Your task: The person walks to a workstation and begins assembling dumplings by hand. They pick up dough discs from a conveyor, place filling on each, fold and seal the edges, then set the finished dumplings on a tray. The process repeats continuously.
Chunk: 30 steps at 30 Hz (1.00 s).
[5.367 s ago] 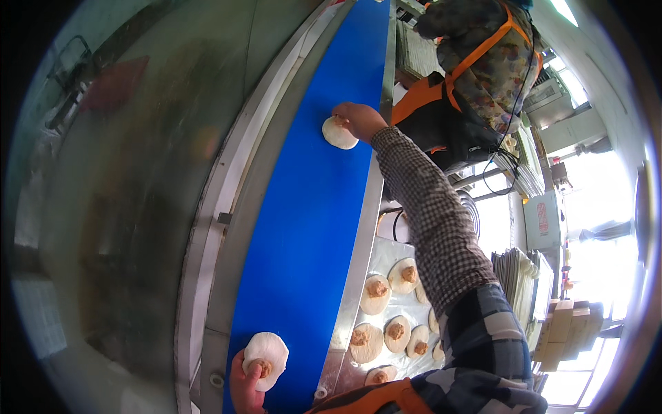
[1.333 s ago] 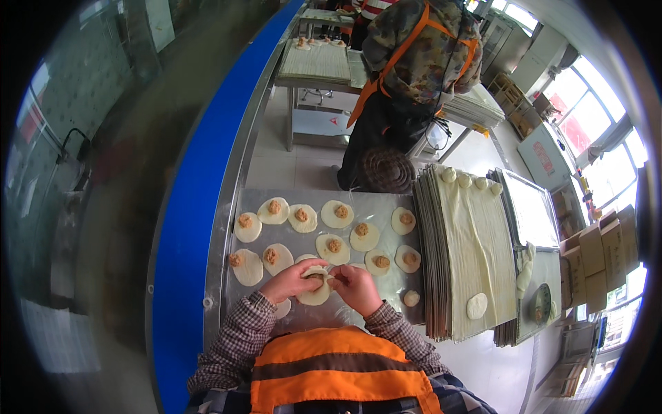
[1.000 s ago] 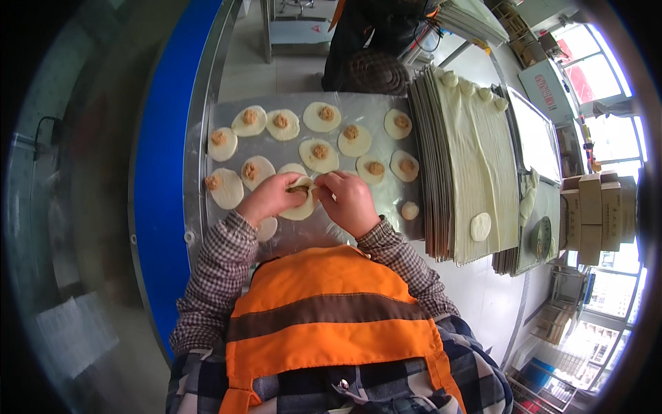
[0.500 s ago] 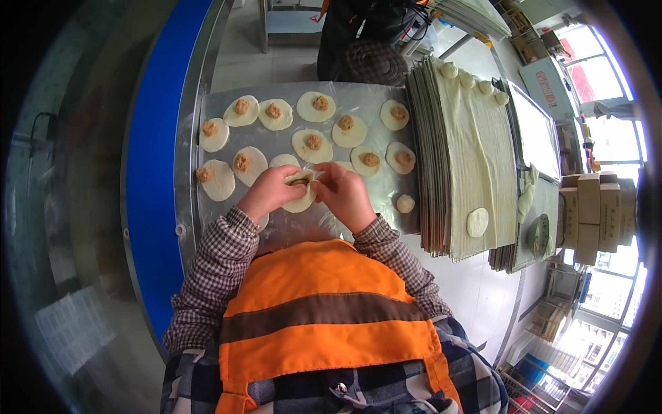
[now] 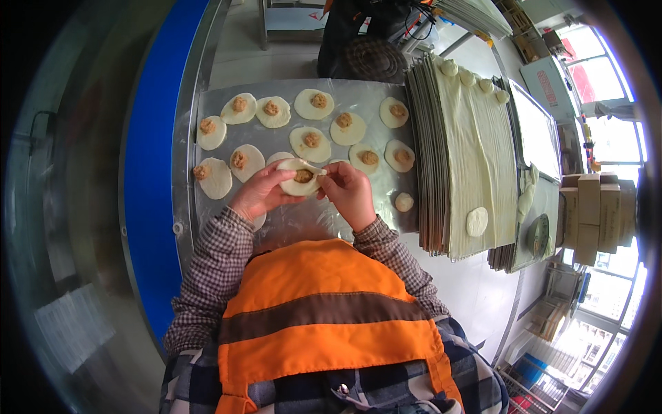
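A round dough wrapper (image 5: 293,185) with brown filling in its middle is held above the metal table (image 5: 303,228). My left hand (image 5: 261,193) cups it from the left, the thumb on its upper face and the fingers beneath. At its right edge my right hand (image 5: 350,193) pinches the dough into a small gathered fold. Beyond my hands lie several flat wrappers, each topped with a lump of filling (image 5: 312,139). One small dough ball (image 5: 404,201) sits to the right of my right hand. Another wrapper is partly hidden under my left wrist.
To the right rises a stack of trays (image 5: 434,159) covered by a pale cloth (image 5: 479,152). On the cloth are a flat dough round (image 5: 476,221) and several finished buns (image 5: 467,78). A blue panel (image 5: 157,165) borders the table's left. A person in dark clothes (image 5: 358,34) is beyond the table.
The wrapper has been lifted slightly and turned, so its filling shows more. My left fingers have slid underneath it, while my right hand still pinches its right edge.
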Each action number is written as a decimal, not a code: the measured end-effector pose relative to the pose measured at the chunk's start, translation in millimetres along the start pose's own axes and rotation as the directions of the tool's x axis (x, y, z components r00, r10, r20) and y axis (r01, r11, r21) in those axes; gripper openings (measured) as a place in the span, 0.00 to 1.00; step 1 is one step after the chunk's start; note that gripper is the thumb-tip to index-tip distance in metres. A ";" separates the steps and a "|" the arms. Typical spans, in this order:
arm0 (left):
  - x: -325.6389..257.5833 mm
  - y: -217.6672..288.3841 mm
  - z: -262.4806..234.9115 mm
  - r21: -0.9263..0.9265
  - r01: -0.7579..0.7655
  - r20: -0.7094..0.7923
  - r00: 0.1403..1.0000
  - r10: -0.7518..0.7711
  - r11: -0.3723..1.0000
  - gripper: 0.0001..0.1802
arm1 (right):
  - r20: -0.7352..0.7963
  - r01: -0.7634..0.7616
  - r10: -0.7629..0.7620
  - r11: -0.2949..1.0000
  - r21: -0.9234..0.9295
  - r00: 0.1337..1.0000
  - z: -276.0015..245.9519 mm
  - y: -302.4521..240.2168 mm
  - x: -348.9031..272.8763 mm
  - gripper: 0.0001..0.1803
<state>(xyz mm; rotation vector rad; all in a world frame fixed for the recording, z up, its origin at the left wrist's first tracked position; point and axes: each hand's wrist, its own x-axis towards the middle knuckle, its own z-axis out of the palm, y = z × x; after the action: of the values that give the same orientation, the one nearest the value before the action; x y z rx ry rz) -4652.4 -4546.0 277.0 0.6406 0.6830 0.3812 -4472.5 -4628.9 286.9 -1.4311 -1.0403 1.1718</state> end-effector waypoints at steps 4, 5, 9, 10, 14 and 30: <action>6.6 -23.3 9.1 0.087 -0.091 -0.162 0.981 0.105 0.992 0.18 | -0.032 -0.025 0.025 0.999 -0.027 0.999 -1.1 1.6 2.6 0.08; 7.9 -26.7 10.3 0.174 -0.085 -0.201 0.972 0.120 0.981 0.18 | -0.027 -0.011 0.009 0.997 -0.077 1.000 -1.0 1.6 2.8 0.09; 9.7 -31.1 12.4 0.451 -0.186 -0.186 0.937 0.296 0.873 0.16 | 0.065 0.172 -0.160 0.894 -0.414 0.985 -2.1 1.8 4.0 0.13; 9.2 -31.3 12.7 0.415 -0.140 -0.207 0.947 0.244 0.899 0.16 | 0.079 0.260 -0.258 0.807 -0.530 0.963 -2.1 2.2 3.7 0.13; 10.3 -29.2 13.9 0.329 -0.054 -0.201 0.971 0.126 0.943 0.17 | 0.031 0.223 -0.234 0.871 -0.437 0.972 -1.6 5.1 2.3 0.13; 18.0 -57.7 14.5 0.067 -0.365 -0.343 0.865 0.365 0.929 0.26 | -0.065 0.197 -0.235 0.914 -0.356 0.970 4.0 4.3 -0.1 0.07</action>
<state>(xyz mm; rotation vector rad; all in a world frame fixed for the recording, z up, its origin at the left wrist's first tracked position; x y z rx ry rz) -4622.6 -4585.7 239.4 0.7104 0.9026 0.8652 -4476.4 -4629.0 282.4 -1.5813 -1.3402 0.7669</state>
